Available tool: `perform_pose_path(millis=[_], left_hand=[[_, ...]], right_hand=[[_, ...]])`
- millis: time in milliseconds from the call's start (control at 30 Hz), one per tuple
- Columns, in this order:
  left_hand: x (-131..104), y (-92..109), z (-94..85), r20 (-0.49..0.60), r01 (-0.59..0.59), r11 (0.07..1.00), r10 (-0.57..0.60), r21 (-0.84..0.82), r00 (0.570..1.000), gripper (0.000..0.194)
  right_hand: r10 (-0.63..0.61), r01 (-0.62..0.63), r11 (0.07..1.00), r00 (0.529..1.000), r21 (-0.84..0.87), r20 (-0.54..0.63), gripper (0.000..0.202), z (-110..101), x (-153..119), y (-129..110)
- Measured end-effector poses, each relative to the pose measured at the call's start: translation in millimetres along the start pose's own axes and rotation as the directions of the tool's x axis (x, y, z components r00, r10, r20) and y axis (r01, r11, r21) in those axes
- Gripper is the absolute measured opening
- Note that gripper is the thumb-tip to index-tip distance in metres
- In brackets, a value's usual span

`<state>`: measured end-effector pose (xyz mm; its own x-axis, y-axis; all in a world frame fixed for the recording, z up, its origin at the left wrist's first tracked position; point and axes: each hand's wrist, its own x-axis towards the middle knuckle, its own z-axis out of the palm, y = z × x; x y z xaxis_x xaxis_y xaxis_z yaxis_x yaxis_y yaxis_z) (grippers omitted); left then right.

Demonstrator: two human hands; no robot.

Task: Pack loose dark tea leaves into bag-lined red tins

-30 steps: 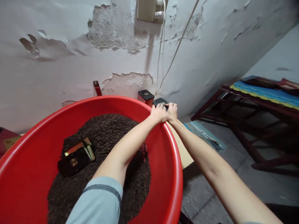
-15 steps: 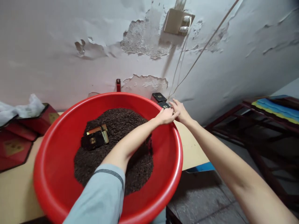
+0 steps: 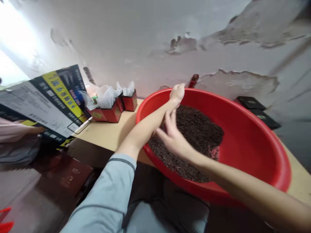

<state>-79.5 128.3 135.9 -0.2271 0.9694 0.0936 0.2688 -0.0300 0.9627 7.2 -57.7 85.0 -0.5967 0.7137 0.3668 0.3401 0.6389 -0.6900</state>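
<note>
My left hand [image 3: 177,94] is at the far left rim of a big red plastic basin [image 3: 252,145]. Its wrist is bent, and blur hides what its fingers do. Just below it, my right hand [image 3: 173,132] hovers over the basin beside my left forearm. Its fingers are spread, somewhat blurred, with nothing seen in them. Dark loose material, looking like dry tea leaves [image 3: 201,129], covers the left part of the basin floor. Behind the right rim stand two black-topped boxes [image 3: 251,103].
Red boxes with white plastic bags [image 3: 107,111] stand on the tan tabletop [image 3: 107,134] to the left. Beyond them leans a large printed carton [image 3: 55,100]. Another person's arm [image 3: 26,129] shows at the far left. A peeling wall [image 3: 136,48] rises behind the basin.
The view has swung left. Both hands have left the black-topped boxes behind the right rim and come to the basin's left side. The small boxes on the leaves no longer show.
</note>
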Motion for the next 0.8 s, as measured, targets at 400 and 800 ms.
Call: perform_pose_path(millis=[400, 800], left_hand=[[2, -128, -225.4, -0.348, 0.203, 0.714, 0.061, 0.67, 0.935, 0.032], [16, -76, -213.5, 0.01, -0.381, 0.488, 0.605, 0.785, 0.796, 0.019]], right_hand=[[-0.401, 0.418, 0.899, 0.906, -0.13, 0.137, 0.021, -7, -8, 22], [-0.251, 0.208, 0.904, 0.965, -0.373, -0.071, 0.016, -74, -21, 59]])
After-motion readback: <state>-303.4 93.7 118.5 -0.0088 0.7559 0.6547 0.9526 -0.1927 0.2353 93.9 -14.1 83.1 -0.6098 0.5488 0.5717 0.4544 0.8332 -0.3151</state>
